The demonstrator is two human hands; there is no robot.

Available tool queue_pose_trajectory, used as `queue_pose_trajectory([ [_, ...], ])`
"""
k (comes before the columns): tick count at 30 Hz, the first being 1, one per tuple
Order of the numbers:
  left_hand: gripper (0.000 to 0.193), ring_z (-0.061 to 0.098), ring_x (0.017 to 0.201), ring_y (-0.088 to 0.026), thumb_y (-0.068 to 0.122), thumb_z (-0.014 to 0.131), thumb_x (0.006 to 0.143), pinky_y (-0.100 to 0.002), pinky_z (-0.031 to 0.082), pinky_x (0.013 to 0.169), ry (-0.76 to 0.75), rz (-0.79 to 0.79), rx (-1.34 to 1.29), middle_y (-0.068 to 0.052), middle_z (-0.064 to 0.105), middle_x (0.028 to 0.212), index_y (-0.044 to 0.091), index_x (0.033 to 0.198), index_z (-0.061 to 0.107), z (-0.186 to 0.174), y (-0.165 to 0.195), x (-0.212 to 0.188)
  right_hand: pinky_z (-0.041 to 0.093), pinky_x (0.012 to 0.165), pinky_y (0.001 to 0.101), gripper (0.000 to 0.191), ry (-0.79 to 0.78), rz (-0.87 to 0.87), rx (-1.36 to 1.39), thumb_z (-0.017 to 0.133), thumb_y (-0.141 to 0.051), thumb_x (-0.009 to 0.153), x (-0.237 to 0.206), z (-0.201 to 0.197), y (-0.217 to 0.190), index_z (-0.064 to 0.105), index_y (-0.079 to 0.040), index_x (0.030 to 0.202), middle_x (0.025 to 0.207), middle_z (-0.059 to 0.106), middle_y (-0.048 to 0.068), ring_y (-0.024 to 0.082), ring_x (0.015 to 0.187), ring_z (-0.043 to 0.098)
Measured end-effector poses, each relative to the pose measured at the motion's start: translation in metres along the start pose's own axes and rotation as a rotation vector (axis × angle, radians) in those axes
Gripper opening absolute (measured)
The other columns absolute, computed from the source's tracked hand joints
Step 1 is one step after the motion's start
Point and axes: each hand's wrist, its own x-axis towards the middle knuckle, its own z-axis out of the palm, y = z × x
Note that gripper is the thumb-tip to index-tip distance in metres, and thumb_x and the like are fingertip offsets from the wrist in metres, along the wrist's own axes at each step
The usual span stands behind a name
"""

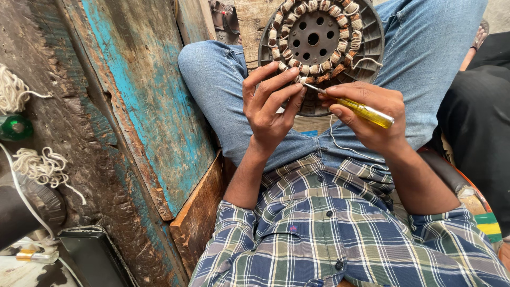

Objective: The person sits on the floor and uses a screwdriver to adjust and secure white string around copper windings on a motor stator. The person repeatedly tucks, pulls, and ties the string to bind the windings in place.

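The round, dark metal motor stator with copper coils bound in pale cord [319, 42] rests propped on your lap, leaning against your blue denim knees [223, 85] with its perforated hub facing you. Your left hand [268, 106] is closed on its lower rim, fingertips curled over the edge and pressing on the windings there. Your right hand [366, 114] is clenched around a screwdriver with a clear yellow plastic handle [366, 111]; its thin metal shaft points left, and the tip meets the coils at the stator's bottom edge, just beside your left fingertips. A thin white string [340, 146] trails down from between your hands across your plaid blue, green and white shirt [329, 234].

You sit cross-legged, tight against a worn wooden panel with flaking turquoise paint [154, 106] on your left, its bare brown edges chipped and rough. Beyond that panel, a dark grimy surface [85, 159] carries loose bundles of off-white cord [40, 167] and a green glass-like object [15, 127] at the frame's edge. A dark flat tray [93, 258] lies lower left. On your right, another person's black-clothed leg [478, 117] sits close by.
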Motion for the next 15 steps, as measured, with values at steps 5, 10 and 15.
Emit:
queue_pose_trajectory([
  [5, 0.023, 0.058, 0.129, -0.024, 0.005, 0.087, 0.086, -0.038, 0.049, 0.112, -0.011, -0.018, 0.003, 0.0, 0.071, 0.121, 0.011, 0.102, 0.072, -0.001, 0.003, 0.001, 0.059, 0.089, 0.033, 0.028, -0.037, -0.006, -0.063, 0.075, -0.008, 0.098, 0.003, 0.0, -0.006, 0.069, 0.001, 0.124, 0.111, 0.077, 0.017, 0.024, 0.101, 0.076],
  [10, 0.02, 0.059, 0.128, -0.024, 0.007, 0.085, 0.088, -0.039, 0.049, 0.112, 0.001, -0.022, 0.019, 0.0, 0.071, 0.119, 0.01, 0.103, 0.072, -0.002, 0.009, 0.007, 0.062, 0.087, 0.0284, 0.024, 0.058, -0.056, 0.108, 0.073, -0.002, 0.103, -0.002, 0.009, -0.004, 0.061, -0.002, 0.124, 0.116, 0.073, 0.015, 0.023, 0.104, 0.075],
  [15, 0.019, 0.059, 0.126, -0.026, 0.007, 0.084, 0.088, -0.04, 0.049, 0.109, -0.013, -0.042, 0.137, -0.003, 0.07, 0.118, 0.009, 0.102, 0.071, -0.001, 0.024, 0.012, 0.061, 0.084, 0.0297, 0.026, 0.071, -0.121, -0.151, 0.075, 0.003, 0.1, -0.007, 0.002, -0.002, 0.063, -0.004, 0.12, 0.117, 0.07, 0.016, 0.022, 0.097, 0.074],
])
